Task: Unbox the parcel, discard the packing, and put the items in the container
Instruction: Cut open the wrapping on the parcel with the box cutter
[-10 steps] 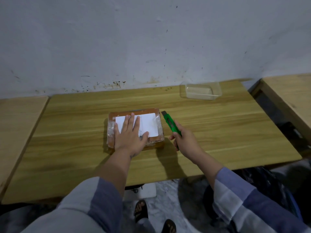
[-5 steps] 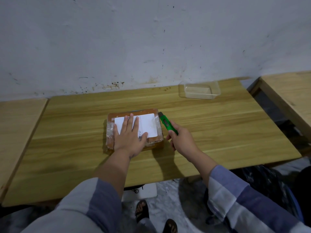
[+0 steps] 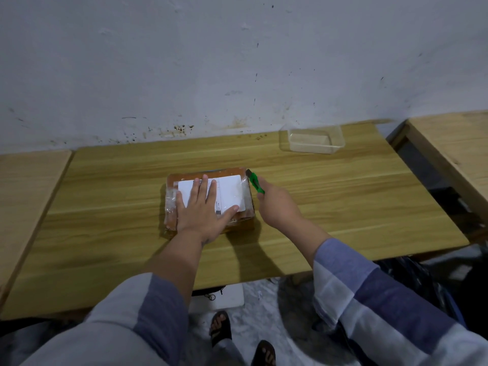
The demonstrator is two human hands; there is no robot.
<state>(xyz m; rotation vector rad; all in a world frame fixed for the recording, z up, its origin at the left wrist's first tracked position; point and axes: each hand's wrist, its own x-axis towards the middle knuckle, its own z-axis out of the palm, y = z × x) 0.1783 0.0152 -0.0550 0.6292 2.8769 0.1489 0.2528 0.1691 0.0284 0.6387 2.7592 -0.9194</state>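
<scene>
A brown cardboard parcel (image 3: 184,177) wrapped in clear tape, with a white label on top, lies in the middle of the wooden table (image 3: 330,196). My left hand (image 3: 202,207) presses flat on its top, fingers spread. Just right of the parcel, my right hand (image 3: 277,204) grips a green utility knife (image 3: 255,182). The knife's tip is at the parcel's far right corner. A clear plastic container (image 3: 311,140) stands at the back right of the table, near the wall.
A second wooden table (image 3: 26,188) adjoins on the left and a third (image 3: 454,143) stands at the right across a dark gap. The wall runs along the back. My feet in sandals (image 3: 220,326) show below the front edge.
My right hand has carried the knife left and forward, bringing its tip from beside the parcel to the parcel's far right corner. The left hand stays pressed on top.
</scene>
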